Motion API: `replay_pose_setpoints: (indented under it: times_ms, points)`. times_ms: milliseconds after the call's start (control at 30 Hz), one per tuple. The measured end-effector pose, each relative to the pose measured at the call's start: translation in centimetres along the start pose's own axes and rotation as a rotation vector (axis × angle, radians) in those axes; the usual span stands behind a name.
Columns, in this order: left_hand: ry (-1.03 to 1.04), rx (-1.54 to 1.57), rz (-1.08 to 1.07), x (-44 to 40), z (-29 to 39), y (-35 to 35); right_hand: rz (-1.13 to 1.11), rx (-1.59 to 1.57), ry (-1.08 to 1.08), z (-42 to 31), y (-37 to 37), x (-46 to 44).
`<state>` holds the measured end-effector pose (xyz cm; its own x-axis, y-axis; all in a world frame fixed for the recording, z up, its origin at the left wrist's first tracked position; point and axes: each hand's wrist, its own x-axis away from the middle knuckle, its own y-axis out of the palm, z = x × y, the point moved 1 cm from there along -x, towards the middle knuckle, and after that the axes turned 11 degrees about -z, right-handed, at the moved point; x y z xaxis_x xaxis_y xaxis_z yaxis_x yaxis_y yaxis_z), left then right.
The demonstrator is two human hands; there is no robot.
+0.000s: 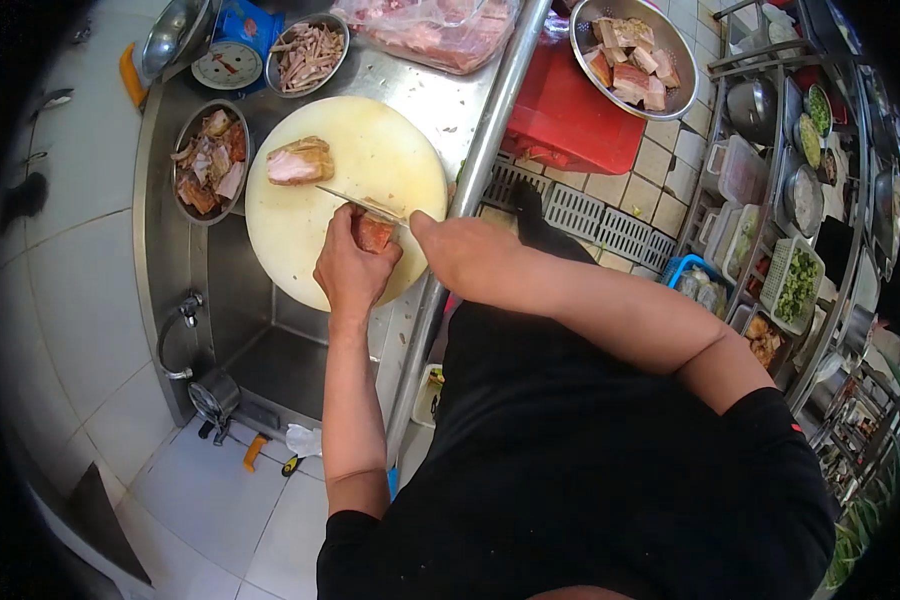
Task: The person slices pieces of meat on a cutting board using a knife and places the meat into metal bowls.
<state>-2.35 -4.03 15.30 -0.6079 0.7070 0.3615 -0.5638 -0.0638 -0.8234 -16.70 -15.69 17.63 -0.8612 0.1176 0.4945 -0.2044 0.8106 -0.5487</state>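
On a round white cutting board point(300, 240) lies a piece of pork point(373, 233), browned on the outside. My left hand point(353, 268) grips it, fingers curled around its side. In my right hand point(460, 255) is a knife point(355, 201), its blade pointing left across the far edge of that piece. How deep the edge sits in the meat I cannot tell. A second chunk of pork point(300, 162), pale with a brown rind, rests apart near the board's upper left.
A metal bowl of meat pieces point(182, 205) stands left of the board. Behind are a bowl of meat strips point(273, 84), a blue scale point(245, 25) and bagged meat point(450, 35). The sink point(260, 350) lies below left. A bowl of pork chunks point(686, 100) sits by a red container point(570, 120).
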Motion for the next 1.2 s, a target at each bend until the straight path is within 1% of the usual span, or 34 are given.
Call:
replay_pose_setpoints:
  times_ms: [100,233,333,433,500,533,600,633,667,733,833,900,1033,1100,1200]
  points:
    - [-0.016,0.010,-0.006,0.0,0.2,-0.3,-0.033,-0.015,0.016,-0.3,0.0,-1.1]
    - [-0.047,0.011,-0.023,-0.3,-0.1,-0.2,-0.045,-0.040,0.023,0.2,-0.4,2.0]
    - [-0.055,0.001,-0.039,0.0,-0.2,-0.1,-0.120,-0.093,0.051,0.9,0.5,2.4]
    - [0.010,-0.008,-0.009,-0.4,-0.1,-0.4,-0.036,-0.110,0.044,1.6,1.6,-1.2]
    - [-0.035,-0.023,-0.061,-0.1,-0.2,-0.5,-0.007,-0.111,0.022,1.8,1.7,-1.9]
    - [-0.032,-0.036,-0.064,0.5,-0.4,-0.5,-0.001,-0.122,0.020,1.4,1.5,-1.4]
    - [-0.014,-0.012,-0.049,0.2,-0.5,-0.3,-0.059,-0.074,0.041,1.8,0.0,-0.7]
    - [-0.016,-0.013,-0.042,0.1,-0.3,-0.3,0.012,-0.073,0.017,1.9,0.1,0.3]
    - [-0.016,-0.016,-0.062,0.6,-0.2,-0.4,-0.003,-0.086,0.014,1.5,0.1,1.3]
    - [-0.019,-0.023,-0.088,1.2,-0.1,-0.3,-0.044,-0.095,0.077,0.8,-0.8,2.9]
    - [-0.025,-0.043,-0.064,1.2,0.0,0.0,-0.063,-0.090,0.049,0.0,-0.6,4.3]
    - [0.057,-0.015,0.040,1.3,-0.4,0.4,-0.058,-0.103,0.037,-0.2,-0.7,5.2]
    - [0.009,-0.001,0.009,1.1,-0.3,0.2,-0.080,-0.095,0.029,-0.1,-0.6,5.6]
    - [-0.035,0.029,-0.056,1.2,0.1,0.0,-0.111,-0.095,0.051,-0.2,-0.6,5.0]
    - [-0.020,0.022,-0.052,1.0,-0.1,0.1,-0.136,-0.089,0.064,-0.4,-0.9,4.0]
